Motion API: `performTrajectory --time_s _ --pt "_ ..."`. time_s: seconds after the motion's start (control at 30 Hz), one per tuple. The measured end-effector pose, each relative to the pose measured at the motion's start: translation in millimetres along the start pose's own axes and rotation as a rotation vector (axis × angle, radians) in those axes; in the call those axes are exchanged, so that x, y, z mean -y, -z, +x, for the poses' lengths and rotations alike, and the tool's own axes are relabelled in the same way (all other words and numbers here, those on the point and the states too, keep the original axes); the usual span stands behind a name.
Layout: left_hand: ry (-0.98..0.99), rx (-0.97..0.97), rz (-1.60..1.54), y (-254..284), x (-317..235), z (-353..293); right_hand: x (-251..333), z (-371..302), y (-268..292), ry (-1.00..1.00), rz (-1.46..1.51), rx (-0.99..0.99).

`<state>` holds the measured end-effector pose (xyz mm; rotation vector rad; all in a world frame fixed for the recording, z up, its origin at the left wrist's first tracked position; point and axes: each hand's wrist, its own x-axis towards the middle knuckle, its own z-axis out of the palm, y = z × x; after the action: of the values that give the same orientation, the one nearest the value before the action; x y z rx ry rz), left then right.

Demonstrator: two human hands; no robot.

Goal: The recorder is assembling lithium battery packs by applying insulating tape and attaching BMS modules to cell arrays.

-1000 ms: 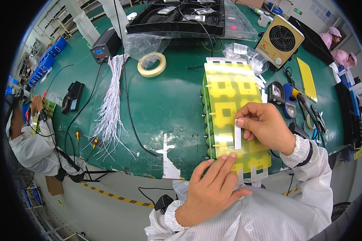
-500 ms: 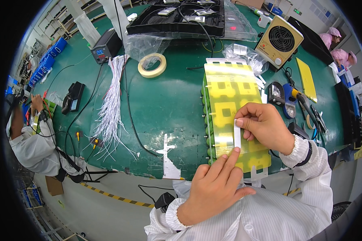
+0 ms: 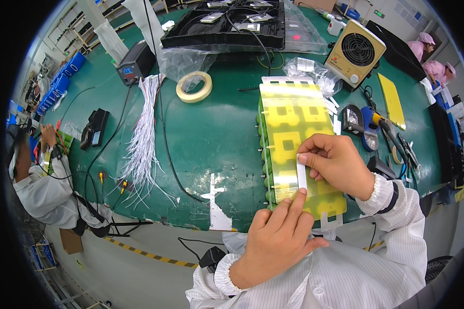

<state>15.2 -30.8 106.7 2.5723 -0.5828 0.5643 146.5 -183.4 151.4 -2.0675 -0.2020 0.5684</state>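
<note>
A battery pack [image 3: 282, 140] of green cells lies before me, covered by a yellow sheet with square cut-outs and a clear film. Over its near half, a narrow white strip [image 3: 301, 176] runs lengthwise. My right hand [image 3: 340, 162] pinches the far end of the strip between thumb and fingers. At the strip's near end rests a fingertip of my left hand [image 3: 278, 234]; its fingers are stretched out, and it grips nothing. Part of the pack is hidden under my right hand.
Left of the pack lie a tape roll [image 3: 194, 86] and a bundle of white wires [image 3: 142, 139]. A fan unit [image 3: 357, 51] stands far right, near a soldering iron holder [image 3: 370, 129]. Behind is a black tray [image 3: 224, 31]. Another person's hand [image 3: 48, 135] shows at far left.
The view has shifted very slightly. Both hands keep their places on the white strip, with no clear movement against the pack.
</note>
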Motion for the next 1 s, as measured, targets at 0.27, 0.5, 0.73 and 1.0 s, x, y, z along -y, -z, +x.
performTrajectory --time_s 0.27,0.5,0.73,1.0 --pt "-0.021 0.001 -0.004 2 0 2 -1 -8 -3 0.237 -0.263 -0.052" --pt "-0.034 -0.003 0.010 1 -1 6 -2 0 4 0.394 -0.607 -0.203" --pt "-0.027 0.003 0.004 6 -1 10 -11 40 31 0.571 -0.263 -0.622" --pt "-0.131 0.135 0.062 16 3 44 -112 31 83 0.383 0.153 -0.850"
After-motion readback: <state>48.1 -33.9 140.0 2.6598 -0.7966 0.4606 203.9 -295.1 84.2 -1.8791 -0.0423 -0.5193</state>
